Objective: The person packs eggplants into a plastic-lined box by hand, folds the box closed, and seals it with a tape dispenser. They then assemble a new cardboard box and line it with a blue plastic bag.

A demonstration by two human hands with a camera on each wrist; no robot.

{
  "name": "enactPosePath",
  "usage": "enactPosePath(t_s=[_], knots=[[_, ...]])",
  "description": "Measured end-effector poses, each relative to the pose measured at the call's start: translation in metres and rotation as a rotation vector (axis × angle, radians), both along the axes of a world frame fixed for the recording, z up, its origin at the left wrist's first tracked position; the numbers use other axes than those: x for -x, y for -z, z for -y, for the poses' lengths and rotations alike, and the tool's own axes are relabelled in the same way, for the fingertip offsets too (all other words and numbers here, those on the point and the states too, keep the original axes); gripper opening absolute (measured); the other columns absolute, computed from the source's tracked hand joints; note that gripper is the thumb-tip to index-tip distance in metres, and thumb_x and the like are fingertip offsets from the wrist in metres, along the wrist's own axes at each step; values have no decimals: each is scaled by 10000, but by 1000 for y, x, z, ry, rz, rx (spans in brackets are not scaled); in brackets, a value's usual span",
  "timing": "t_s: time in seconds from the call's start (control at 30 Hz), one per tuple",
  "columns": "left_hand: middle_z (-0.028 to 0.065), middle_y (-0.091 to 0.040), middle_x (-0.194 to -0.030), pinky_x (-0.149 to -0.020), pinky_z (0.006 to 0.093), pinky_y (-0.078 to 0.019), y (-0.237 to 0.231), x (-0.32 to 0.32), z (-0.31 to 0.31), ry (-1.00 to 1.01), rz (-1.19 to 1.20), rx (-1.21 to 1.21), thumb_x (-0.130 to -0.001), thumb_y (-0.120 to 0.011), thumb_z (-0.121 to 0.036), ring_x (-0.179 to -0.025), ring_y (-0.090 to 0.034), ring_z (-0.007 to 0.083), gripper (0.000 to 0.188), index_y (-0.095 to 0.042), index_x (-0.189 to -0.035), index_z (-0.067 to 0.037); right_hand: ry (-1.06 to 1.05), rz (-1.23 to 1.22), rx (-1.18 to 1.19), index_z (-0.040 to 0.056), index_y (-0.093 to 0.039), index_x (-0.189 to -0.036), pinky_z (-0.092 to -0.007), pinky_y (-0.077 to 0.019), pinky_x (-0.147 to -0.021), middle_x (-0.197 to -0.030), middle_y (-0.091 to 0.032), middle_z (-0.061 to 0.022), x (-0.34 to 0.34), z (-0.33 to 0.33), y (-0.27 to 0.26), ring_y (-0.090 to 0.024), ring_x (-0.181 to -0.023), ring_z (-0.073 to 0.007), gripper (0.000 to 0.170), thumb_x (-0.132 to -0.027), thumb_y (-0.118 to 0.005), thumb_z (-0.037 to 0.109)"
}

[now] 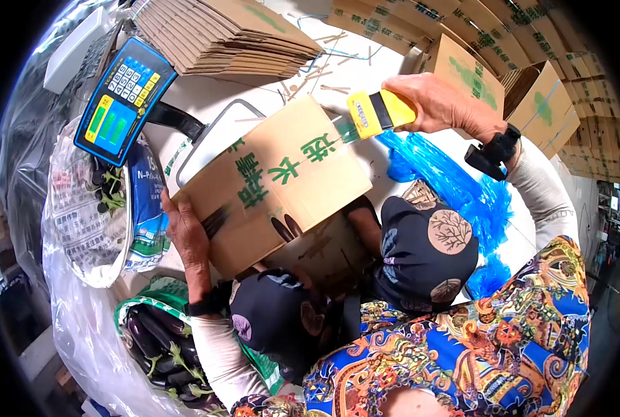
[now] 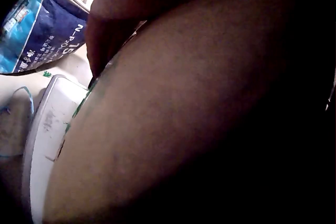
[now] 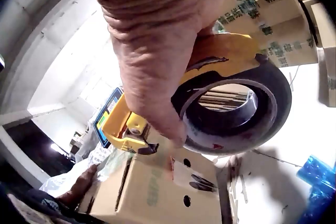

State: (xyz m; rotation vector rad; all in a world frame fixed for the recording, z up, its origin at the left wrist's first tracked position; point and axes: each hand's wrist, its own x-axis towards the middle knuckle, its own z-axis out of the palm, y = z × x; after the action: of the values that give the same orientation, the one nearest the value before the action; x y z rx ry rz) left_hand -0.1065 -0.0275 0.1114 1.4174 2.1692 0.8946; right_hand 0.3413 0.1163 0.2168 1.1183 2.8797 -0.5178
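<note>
A cardboard carton with green printing stands tilted between the person's knees. My left hand rests along its left side, fingers pointing toward the far end; in the left wrist view the carton's wall fills most of the picture. At the carton's far right, my right hand grips a yellow tape dispenser. Its large tape roll shows in the right wrist view. A strip of clear tape lies over the carton's edge there, close below the dispenser's front.
A scale's blue display stands at the left by its platform. Bags of eggplants sit at the left. Flattened cartons are stacked at the back. Blue plastic film lies right; more cartons stand beyond.
</note>
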Motion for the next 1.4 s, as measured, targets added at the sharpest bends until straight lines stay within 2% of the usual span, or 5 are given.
enactPosePath(t_s=[0.13, 0.47, 0.73, 1.13, 1.4], knots=[[254, -485, -1391, -1008, 402, -402, -20, -10, -2, -35, 60, 85, -1021, -367, -474, -1246, -511, 381, 619, -377, -1445, -23, -11, -38, 49, 54, -513, -1049, -443, -524, -763, -934, -617, -161, 1, 2, 18, -627, -908, -380, 463, -699, -767, 221], [259, -512, -1354, -1020, 380, -384, -19, 42, 6, 12, -24, 48, -1023, -395, -424, -1217, -521, 348, 614, -351, -1448, 18, 86, -368, 199, 26, -503, -1056, -450, -507, -719, -899, -588, -191, 41, 62, 62, -611, -863, -414, 508, -723, -789, 281], [185, -625, -1117, -921, 360, -438, -29, 69, 8, 87, 76, 126, -1035, -366, -436, -1004, -582, 275, 513, -549, -1253, -9, 64, -485, 230, 56, -465, -1066, -445, -517, -731, -916, -585, -175, 47, 66, 102, -615, -875, -402, 536, -738, -789, 329], [175, -620, -1129, -921, 357, -438, -29, 67, 10, 17, 129, 158, -1028, -374, -467, -1008, -576, 269, 563, -548, -1246, 22, 177, -166, 208, 57, -478, -1157, -467, -493, -783, -939, -586, -171, -45, 76, 150, -599, -909, -387, 519, -769, -752, 266], [129, -611, -1094, -878, 331, -456, -38, 52, 8, 16, 253, 135, -1026, -382, -472, -964, -570, 217, 542, -557, -1213, 6, 277, 291, 235, 33, -507, -1009, -447, -536, -625, -817, -648, -170, 52, 71, 110, -671, -783, -360, 376, -702, -710, 109]])
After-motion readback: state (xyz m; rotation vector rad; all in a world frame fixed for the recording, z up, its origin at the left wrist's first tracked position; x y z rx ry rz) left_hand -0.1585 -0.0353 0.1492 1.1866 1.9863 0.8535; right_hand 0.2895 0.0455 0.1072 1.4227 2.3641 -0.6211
